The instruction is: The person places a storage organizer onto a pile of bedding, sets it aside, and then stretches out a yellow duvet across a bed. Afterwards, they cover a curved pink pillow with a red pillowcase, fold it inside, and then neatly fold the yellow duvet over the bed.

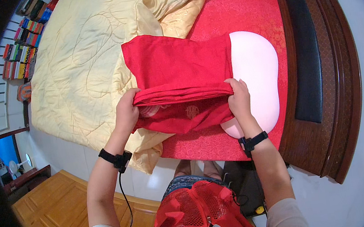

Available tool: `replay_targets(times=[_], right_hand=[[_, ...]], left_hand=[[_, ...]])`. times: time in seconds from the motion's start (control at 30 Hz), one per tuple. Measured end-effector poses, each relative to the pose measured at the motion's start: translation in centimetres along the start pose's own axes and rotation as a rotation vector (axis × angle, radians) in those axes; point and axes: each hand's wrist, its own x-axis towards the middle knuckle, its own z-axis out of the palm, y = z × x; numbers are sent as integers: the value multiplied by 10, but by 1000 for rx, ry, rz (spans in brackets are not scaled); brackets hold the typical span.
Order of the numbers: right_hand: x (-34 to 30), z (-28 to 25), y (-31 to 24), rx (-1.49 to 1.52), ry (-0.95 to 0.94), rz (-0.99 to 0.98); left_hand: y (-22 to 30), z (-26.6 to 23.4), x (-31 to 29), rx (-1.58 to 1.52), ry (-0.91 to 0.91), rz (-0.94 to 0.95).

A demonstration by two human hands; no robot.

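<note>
A red pillowcase (179,63) is stretched between my hands above the bed, its near edge bunched into folds. My left hand (127,111) grips the left end of those folds, fingers closed on the cloth. At the right end of the same folds, my right hand (239,97) is also closed on the cloth, close beside a pale pink pillow (255,74). The pillow lies flat on the bed, and its left part is hidden behind the pillowcase. A light pattern shows on the lower hanging part of the cloth.
Under the pillow is a red bed sheet (246,5). A cream quilt (78,58) covers the bed's left side. The dark wooden headboard (337,70) stands at the right. Books (20,53) fill a shelf at far left; a wooden panelled surface (59,210) is at lower left.
</note>
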Motion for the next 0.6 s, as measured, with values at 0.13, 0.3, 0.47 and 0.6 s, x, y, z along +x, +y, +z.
replay_targets(times=[0.13,0.3,0.47,0.6], right_hand=[[9,0,-9,-42,-13,-8],[22,-12,-24,-363,-399,158],[24,-1,-9,-312,-56,11],[25,8,-1,-130,-4,1]], left_hand=[[0,-2,3,81,-64,-89],[-3,-12,7,298,-103,-140],[-19,-12,20,319,108,103],[-35,-1,21,-74,4,-2]])
